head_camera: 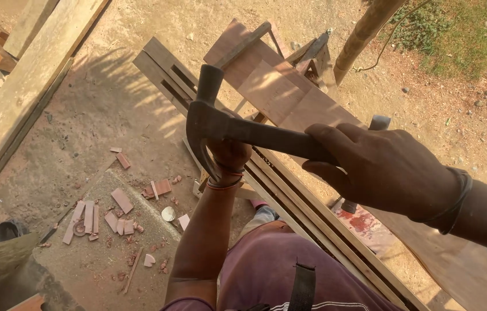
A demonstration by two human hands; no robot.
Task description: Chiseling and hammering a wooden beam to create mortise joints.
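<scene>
My right hand [384,170] grips the dark handle of a claw hammer [220,124], raised in front of me with its head up and its claw curving down. My left hand [230,154] sits behind and below the hammer head, fingers closed, near long wooden strips [307,210]; what it holds is hidden by the hammer. The strips run diagonally beside a reddish-brown board [278,92] with a batten [242,45] across its far end.
Small wood offcuts [96,217] lie scattered on a concrete slab at lower left. Long planks [24,86] lie at the upper left. A bamboo pole [364,31] leans at the top right, with grass beyond. My purple shorts [278,270] fill the bottom middle.
</scene>
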